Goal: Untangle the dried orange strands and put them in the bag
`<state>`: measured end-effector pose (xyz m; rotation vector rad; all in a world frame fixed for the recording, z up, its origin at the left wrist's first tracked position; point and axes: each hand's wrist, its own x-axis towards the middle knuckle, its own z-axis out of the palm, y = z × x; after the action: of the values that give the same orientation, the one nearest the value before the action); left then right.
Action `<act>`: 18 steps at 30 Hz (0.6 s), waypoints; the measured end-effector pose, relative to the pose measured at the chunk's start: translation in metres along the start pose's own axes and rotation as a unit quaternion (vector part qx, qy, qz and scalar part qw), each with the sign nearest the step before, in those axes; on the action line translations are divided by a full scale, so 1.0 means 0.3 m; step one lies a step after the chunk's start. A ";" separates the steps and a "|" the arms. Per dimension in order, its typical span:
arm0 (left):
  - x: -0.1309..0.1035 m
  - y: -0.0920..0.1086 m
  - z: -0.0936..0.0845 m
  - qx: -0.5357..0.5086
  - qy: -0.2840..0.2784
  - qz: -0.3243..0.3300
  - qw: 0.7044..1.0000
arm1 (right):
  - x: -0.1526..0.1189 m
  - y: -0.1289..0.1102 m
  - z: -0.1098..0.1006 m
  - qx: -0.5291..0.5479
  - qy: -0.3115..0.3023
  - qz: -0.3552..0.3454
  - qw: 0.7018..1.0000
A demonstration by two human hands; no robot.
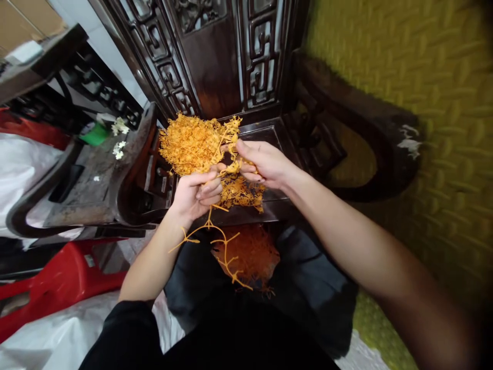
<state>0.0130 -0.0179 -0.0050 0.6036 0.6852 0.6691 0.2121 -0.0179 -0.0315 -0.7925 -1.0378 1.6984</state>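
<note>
My left hand (196, 194) is closed on a thin orange-yellow branching sprig (227, 252), which looks like plastic. Its forked twigs hang down from my fingers over my lap. Just to the right, my right hand (267, 162) has thumb and fingers pinched on the upper, curlier part of orange sprigs (233, 165). Whether both hands grip one same piece I cannot tell. Behind my hands a large heap of similar orange sprigs (192, 141) lies on the dark wooden chair seat. More loose sprigs (241, 192) spread beneath my hands.
The carved chair back (217, 61) rises behind the heap. At left, a side table (82, 203) bears a green roll (94, 133) and white flowers (119, 149). A red plastic stool (65, 272) stands lower left. An orange-brown mass (250, 257) sits between my legs. Yellow textured flooring (435, 103) lies right.
</note>
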 end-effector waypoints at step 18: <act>-0.031 -0.031 0.020 0.177 0.039 0.203 0.962 | -0.026 -0.010 -0.080 -0.055 0.221 -0.056 0.972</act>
<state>0.0151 -0.0322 -0.0043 1.0714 0.7697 0.9641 0.2365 -0.0179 -0.0389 -1.1033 -0.8509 1.2966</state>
